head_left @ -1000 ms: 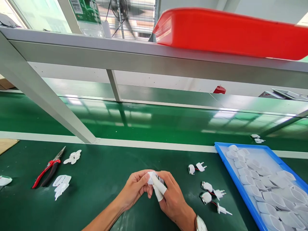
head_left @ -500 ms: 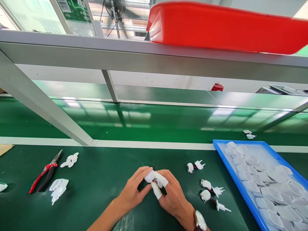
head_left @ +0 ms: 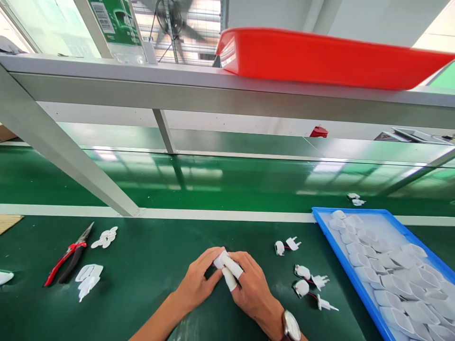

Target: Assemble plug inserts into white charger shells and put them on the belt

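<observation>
Both hands meet low in the middle of the green bench. My left hand and my right hand are closed together on a small white plastic part. White finger cots cover two fingers of my right hand, and a watch sits on that wrist. To the right lie three small white plug assemblies with thin red wires, a few centimetres from my right hand.
A blue tray of several white shells sits at the right. Red-handled pliers and white plastic pieces lie at the left. A green conveyor belt runs behind, under a metal shelf carrying a red bin.
The hands have stayed together on the white part, with the fingers shifting slightly around it. The view has tilted up a little.
</observation>
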`<state>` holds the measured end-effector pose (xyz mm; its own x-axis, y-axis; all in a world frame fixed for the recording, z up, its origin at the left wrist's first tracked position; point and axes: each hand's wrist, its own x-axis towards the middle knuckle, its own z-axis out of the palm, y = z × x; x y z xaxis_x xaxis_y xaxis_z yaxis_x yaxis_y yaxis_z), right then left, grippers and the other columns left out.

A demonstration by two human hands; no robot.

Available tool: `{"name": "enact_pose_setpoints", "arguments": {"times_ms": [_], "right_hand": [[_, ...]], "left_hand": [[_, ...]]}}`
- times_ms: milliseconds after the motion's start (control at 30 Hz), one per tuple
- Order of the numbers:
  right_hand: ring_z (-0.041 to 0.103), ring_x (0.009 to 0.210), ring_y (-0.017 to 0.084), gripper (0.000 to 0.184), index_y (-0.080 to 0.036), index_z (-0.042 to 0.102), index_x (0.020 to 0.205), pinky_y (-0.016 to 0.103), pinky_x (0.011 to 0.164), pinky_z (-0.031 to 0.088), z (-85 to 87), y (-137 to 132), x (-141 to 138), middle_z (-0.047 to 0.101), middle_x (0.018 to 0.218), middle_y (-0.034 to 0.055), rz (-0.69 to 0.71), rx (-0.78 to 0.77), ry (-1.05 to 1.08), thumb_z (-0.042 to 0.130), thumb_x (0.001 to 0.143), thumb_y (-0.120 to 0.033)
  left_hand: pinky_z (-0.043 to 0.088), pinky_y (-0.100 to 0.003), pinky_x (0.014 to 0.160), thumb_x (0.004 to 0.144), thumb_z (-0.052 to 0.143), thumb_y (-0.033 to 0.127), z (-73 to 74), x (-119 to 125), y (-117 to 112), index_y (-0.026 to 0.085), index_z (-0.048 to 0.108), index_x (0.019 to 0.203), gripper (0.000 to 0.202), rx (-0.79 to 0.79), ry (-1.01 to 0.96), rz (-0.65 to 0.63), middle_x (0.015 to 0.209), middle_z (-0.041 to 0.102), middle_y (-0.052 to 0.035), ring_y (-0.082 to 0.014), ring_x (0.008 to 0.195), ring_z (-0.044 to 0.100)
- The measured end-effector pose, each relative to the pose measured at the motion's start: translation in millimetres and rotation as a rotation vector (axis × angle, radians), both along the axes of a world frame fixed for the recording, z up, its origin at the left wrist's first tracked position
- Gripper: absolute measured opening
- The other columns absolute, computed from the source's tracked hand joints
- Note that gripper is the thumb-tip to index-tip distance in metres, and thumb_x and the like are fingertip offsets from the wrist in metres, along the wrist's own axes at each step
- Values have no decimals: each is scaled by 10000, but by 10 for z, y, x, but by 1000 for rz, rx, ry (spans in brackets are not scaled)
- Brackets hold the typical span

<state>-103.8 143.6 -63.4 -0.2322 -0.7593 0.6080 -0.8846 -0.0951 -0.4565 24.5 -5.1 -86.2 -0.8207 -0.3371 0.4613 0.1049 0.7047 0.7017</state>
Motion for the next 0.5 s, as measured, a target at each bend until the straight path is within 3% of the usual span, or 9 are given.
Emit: {"name": "enact_pose_setpoints", "arguments": {"times_ms": [200,500], "right_hand": [[612,916,238,308,-192,622,1175,391,752,569,-7,-7,26,662,1067,121,-29,-23,65,498,927,-57],[620,898,225,370,-180,520,1324,384,756,573,68,-1,18,685,1041,104,-23,-105,-17,552,962,-110]], "left_hand": [[605,-344,1005,933,640,143,-1,4,13,279,576,1380,471,2,29,5,1273,718,-73,-213,1138,715],[647,-311,870,917,629,157,78,7,71,303,586,1333,443,172,-49,0,1244,719,-40,-192,1061,723]]}}
